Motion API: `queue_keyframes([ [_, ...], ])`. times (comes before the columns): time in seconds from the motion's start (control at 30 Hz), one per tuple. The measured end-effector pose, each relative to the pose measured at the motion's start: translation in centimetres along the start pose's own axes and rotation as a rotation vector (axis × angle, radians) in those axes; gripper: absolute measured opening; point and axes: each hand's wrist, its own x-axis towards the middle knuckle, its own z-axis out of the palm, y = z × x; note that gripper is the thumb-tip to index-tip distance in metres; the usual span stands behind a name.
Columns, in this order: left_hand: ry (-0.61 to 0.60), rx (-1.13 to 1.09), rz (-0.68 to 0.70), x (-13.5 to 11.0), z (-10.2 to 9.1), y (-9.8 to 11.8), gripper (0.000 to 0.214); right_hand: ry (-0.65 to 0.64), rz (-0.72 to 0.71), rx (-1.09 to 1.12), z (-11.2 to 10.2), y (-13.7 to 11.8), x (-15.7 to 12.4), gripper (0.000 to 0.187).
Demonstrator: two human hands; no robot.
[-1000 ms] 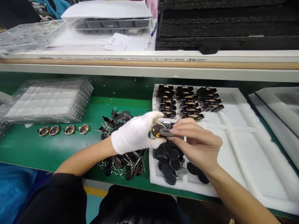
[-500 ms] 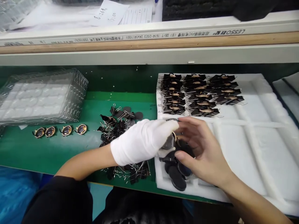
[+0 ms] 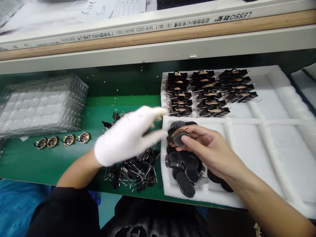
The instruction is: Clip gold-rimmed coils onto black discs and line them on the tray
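My right hand (image 3: 212,149), bare, pinches a round copper-rimmed part with a dark disc on it (image 3: 179,137) above a pile of black discs (image 3: 184,168) in the white foam tray (image 3: 266,144). My left hand (image 3: 128,135), in a white glove, hovers over the heap of black binder clips (image 3: 134,169) on the green mat. Its fingers are stretched out toward the tray and hold nothing. They are slightly blurred.
Rows of clipped assemblies (image 3: 207,92) fill the tray's far compartments. Several copper-rimmed parts (image 3: 63,140) lie in a row at the left, before a stack of clear blister trays (image 3: 41,105). A grey shelf rail (image 3: 158,49) runs overhead. More foam trays (image 3: 306,85) sit at the right.
My left hand has let go of the round part and moved left over the binder clips. The right hand now holds the part alone. The view has tilted down.
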Motion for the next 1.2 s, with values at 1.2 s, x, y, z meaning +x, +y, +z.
queue_keyframes([
  [1.2, 0.242, -0.381, -0.252, 0.1, 2.8, 1.7, 0.027, -0.211, -0.222, 0.061, -0.6, 0.8, 0.2, 0.019],
])
